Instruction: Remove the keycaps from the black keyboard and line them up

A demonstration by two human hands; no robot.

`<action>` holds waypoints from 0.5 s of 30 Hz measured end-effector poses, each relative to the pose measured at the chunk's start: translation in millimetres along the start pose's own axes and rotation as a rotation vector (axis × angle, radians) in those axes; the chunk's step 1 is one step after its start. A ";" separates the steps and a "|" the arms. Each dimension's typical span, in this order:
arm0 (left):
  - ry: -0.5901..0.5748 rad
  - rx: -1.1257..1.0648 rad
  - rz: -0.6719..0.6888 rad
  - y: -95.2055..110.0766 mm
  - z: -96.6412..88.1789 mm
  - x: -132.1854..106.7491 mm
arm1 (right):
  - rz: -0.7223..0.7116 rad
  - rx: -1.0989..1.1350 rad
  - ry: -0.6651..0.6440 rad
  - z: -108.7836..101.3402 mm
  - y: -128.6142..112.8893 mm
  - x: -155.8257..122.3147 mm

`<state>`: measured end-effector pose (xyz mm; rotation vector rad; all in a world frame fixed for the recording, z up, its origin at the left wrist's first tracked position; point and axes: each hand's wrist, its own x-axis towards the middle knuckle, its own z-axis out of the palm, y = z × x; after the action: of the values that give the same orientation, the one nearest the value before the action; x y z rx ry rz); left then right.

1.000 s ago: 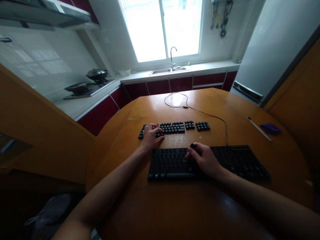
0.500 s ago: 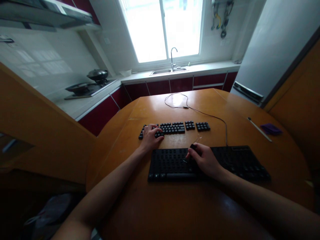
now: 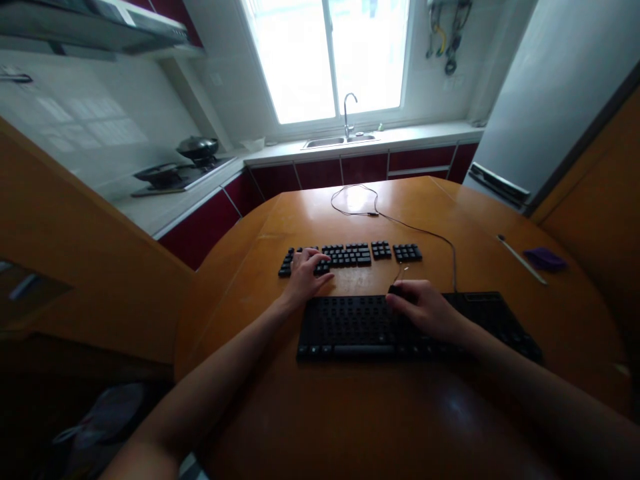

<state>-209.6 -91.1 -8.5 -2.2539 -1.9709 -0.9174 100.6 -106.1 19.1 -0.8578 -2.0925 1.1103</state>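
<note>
A black keyboard [image 3: 350,323] lies on the table, with most of its keycaps off and the bottom row still fitted. Over its top edge my right hand [image 3: 425,307] is closed on a keycap puller [image 3: 395,290], a small black handle with thin wire loops pointing up and away. My left hand [image 3: 305,273] rests on the loose black keycaps [image 3: 347,255], which lie sorted in blocks behind the keyboard. Its fingers are spread, the thumb held out to the right. Part of the left block is hidden under that hand.
The keyboard cable [image 3: 420,230] loops across the far side of the wooden table [image 3: 280,413]. At the right lie a thin white stick-like brush [image 3: 523,260] and a purple cloth [image 3: 545,259]. Beyond stand a sink counter [image 3: 280,153] and a stove with pans [image 3: 160,175].
My right hand has shifted right and slightly up across the keyboard with the puller. My left thumb has moved out from the fingers. The view has tilted slightly.
</note>
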 end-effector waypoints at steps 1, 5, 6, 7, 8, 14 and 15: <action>-0.026 -0.044 0.041 8.3 -2.3 -2.6 | -0.004 -0.013 -0.056 -1.5 -0.2 -0.2; -0.296 -0.264 0.240 52.2 -14.9 -21.1 | -0.025 -0.025 -0.183 1.4 1.3 -2.5; -0.374 -0.301 0.296 63.9 -18.3 -27.0 | -0.035 -0.027 -0.203 2.7 1.4 -3.2; -0.431 -0.329 0.336 74.9 -21.2 -32.9 | -0.049 -0.034 -0.227 3.4 1.1 -4.0; -0.472 -0.347 0.366 84.7 -23.6 -38.5 | -0.070 -0.045 -0.257 3.6 0.3 -4.7; -0.555 -0.383 0.371 110.2 -16.3 -58.1 | -0.228 -0.071 -0.370 -3.0 -8.8 -8.9; -0.550 -0.374 0.361 110.0 -12.1 -59.1 | -0.243 -0.069 -0.367 -3.0 -9.2 -9.4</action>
<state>-116.8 -171.9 16.0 -3.2200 -1.5220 -0.7239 106.1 -116.0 26.4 -0.4346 -2.4684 1.1336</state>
